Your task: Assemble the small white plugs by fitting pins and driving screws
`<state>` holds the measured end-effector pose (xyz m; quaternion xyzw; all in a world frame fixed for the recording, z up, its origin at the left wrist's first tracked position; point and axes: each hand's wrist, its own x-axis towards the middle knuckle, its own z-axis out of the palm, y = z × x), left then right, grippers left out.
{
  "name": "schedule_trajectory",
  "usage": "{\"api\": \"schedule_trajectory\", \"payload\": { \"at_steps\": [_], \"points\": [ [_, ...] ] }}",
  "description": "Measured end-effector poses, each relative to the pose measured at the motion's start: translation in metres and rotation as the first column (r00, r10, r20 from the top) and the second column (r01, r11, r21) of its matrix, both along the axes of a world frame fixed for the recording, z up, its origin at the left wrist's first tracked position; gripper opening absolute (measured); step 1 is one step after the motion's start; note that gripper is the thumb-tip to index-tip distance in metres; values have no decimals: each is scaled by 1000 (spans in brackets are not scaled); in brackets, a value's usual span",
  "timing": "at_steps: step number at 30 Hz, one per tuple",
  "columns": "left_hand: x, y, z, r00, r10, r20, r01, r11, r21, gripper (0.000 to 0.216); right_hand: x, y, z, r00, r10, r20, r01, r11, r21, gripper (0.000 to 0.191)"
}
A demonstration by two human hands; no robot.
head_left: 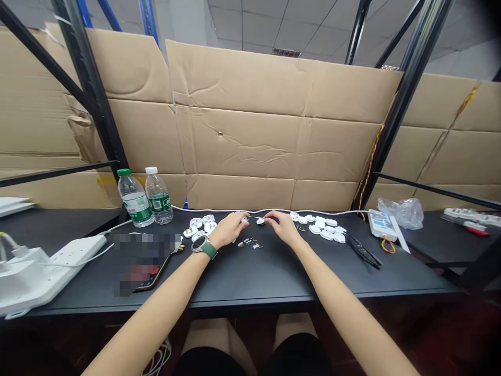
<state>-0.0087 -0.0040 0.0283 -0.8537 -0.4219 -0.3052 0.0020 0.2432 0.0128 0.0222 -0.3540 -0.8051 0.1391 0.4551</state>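
My left hand (pixel 230 228), with a watch (pixel 204 245) on its wrist, is closed around a small white plastic part (pixel 245 219). Between the fingers of my right hand (pixel 285 227) is a slim tool that looks like a screwdriver (pixel 271 220); its thin shaft points left at the white part. Another small white piece (pixel 260 221) sits just left of my right fingertips. Small metal pieces (pixel 250 242) lie on the black table between my forearms. White plastic shells with metal inside (pixel 197 223) are grouped beside my left hand, and several white covers (pixel 327 235) lie right of my right hand.
Two water bottles (pixel 135 201) stand at the back left, near a blurred dark item (pixel 144 261) and a white power strip (pixel 58 271). Black tweezers (pixel 364 251), a white box (pixel 382 224) and a plastic bag (pixel 403 213) are on the right. Cardboard (pixel 250 130) walls the back.
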Motion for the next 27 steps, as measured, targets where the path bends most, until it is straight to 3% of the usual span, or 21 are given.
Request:
{"api": "schedule_trajectory", "payload": {
  "at_steps": [5, 13, 22, 27],
  "points": [
    [3, -1, -1, 998, -46, 49, 47, 999, -16, 40, -2, -4, 3, 998, 17, 58, -20, 998, 51, 22],
    [6, -2, 0, 987, -10, 161, 16, 999, -35, 35, -5, -6, 5, 999, -1, 35, -1, 998, 69, 22],
    [2, 5, -3, 990, -44, 133, 45, 999, -6, 44, -5, -11, 5, 998, -23, 63, 20, 999, 49, 19],
    [1, 5, -3, 995, -43, 92, 45, 999, -27, 37, -4, -11, 5, 994, -22, 105, 19, 999, 28, 21]
  ]
}}
